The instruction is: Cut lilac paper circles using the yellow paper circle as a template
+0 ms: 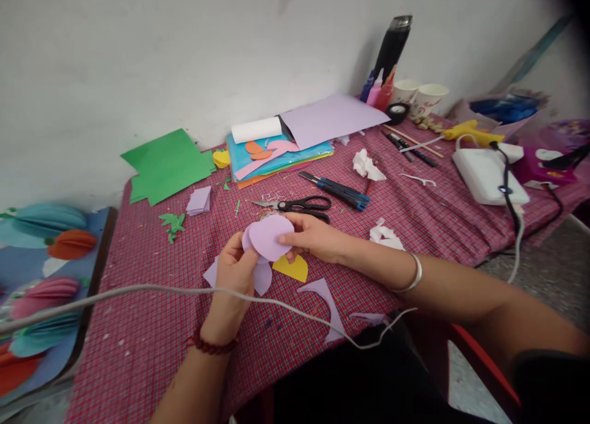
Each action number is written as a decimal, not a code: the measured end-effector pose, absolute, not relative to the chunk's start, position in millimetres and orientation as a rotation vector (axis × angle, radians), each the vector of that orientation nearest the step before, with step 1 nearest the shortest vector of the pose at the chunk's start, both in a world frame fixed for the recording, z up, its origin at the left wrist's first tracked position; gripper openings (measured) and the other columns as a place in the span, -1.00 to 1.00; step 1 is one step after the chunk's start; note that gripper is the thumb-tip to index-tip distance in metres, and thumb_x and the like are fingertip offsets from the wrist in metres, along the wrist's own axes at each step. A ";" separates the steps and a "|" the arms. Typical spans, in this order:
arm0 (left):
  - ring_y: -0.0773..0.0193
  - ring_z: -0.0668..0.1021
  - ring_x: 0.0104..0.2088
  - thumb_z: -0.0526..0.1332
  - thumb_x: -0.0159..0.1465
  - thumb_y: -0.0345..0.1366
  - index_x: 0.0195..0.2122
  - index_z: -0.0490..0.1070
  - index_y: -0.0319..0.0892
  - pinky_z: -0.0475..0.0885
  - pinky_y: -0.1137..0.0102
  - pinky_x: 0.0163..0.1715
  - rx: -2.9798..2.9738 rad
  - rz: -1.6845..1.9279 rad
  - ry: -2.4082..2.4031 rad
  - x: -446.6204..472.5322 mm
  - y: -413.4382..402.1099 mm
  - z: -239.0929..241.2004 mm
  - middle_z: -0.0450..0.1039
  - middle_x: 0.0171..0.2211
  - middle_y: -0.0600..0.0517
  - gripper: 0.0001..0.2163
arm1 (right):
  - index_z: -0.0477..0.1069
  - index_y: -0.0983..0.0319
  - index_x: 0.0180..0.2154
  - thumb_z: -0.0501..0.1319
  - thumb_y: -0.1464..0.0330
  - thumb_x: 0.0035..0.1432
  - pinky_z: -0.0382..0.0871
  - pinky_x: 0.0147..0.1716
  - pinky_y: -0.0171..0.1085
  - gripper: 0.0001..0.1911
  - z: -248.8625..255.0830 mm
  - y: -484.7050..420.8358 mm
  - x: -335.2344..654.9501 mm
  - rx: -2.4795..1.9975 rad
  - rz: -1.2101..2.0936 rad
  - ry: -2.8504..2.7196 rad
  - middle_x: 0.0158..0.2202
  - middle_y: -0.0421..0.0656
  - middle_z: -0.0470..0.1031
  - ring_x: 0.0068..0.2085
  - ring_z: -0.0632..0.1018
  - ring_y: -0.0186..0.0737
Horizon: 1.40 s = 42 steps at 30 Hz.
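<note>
While both hands hover above the checked tablecloth [152,325], a stack of lilac paper circles [268,236] sits pinched between them. Fingers of the left hand [234,275] close on the lower left edge, thumb on top; the right hand [318,236] grips the right edge between thumb and fingertips. Just beyond the circles lie black scissors [302,205]; a yellow paper piece [291,268] lies just below.

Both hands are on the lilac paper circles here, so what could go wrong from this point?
The left hand and right hand pinch stacked lilac paper circles; they might slip out of line or crease. The grey cable crossing below the wrists could snag. The open scissors lie close behind the right hand's fingers.
</note>
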<state>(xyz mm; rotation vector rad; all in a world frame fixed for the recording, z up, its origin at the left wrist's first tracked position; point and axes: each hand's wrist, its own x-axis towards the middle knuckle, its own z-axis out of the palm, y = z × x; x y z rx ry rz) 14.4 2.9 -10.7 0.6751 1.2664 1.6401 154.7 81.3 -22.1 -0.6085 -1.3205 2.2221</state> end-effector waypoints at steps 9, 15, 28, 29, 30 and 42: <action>0.31 0.53 -0.42 0.29 0.15 -0.14 -0.40 0.46 -0.20 0.46 0.40 -0.38 0.792 1.518 1.061 9.1 -2.6 -10.5 0.49 -0.42 0.01 -0.79 | 0.33 0.29 -0.22 0.23 0.49 0.06 0.30 -0.68 -0.49 -0.81 -17.4 78.9 151.8 -0.749 1.846 -1.651 -0.53 -0.32 0.35 -0.64 0.37 -0.51; 0.40 0.48 -0.54 0.40 0.00 -0.37 -0.32 0.43 -0.19 0.41 0.52 -0.56 0.692 1.467 1.121 10.2 1.7 -10.4 0.44 -0.49 0.10 -0.77 | 0.32 0.28 -0.31 0.18 0.52 0.02 0.23 -0.58 -0.45 -0.87 -14.6 75.1 150.8 -0.700 1.678 -1.817 -0.50 -0.32 0.30 -0.55 0.30 -0.48; 0.32 0.55 -0.40 0.35 0.00 -0.44 -0.36 0.50 -0.19 0.51 0.44 -0.38 0.642 1.645 1.142 -14.9 6.7 6.0 0.54 -0.38 0.03 -0.84 | 0.31 0.27 -0.36 0.12 0.32 0.20 0.22 -0.51 -0.39 -0.86 -0.4 76.5 157.7 -0.646 1.511 -2.164 -0.49 -0.27 0.31 -0.50 0.34 -0.41; 0.33 0.55 -0.38 0.34 0.00 -0.47 -0.36 0.48 -0.18 0.51 0.45 -0.35 0.641 1.752 1.155 -23.3 7.7 8.6 0.54 -0.38 0.05 -0.83 | 0.32 0.27 -0.38 0.14 0.30 0.20 0.21 -0.49 -0.37 -0.83 2.6 77.7 161.4 -0.671 1.368 -2.315 -0.49 -0.25 0.33 -0.49 0.34 -0.39; 0.35 0.55 -0.37 0.31 0.00 -0.50 -0.38 0.46 -0.18 0.51 0.46 -0.33 0.632 1.866 1.160 -31.6 8.4 10.9 0.53 -0.39 0.07 -0.84 | 0.34 0.28 -0.40 0.18 0.29 0.17 0.19 -0.48 -0.35 -0.81 4.8 78.4 165.0 -0.693 1.181 -2.481 -0.48 -0.22 0.36 -0.47 0.36 -0.36; 0.25 0.57 -0.26 0.12 0.12 -0.55 -0.33 0.40 -0.14 0.56 0.29 -0.26 0.392 1.648 1.153 -30.8 7.5 7.2 0.54 -0.30 0.02 -0.81 | 0.38 0.27 -0.20 0.30 0.29 0.01 0.08 -0.52 -0.30 -0.71 -1.6 64.0 165.8 -0.696 0.644 -2.957 -0.25 -0.07 0.47 -0.41 0.46 -0.23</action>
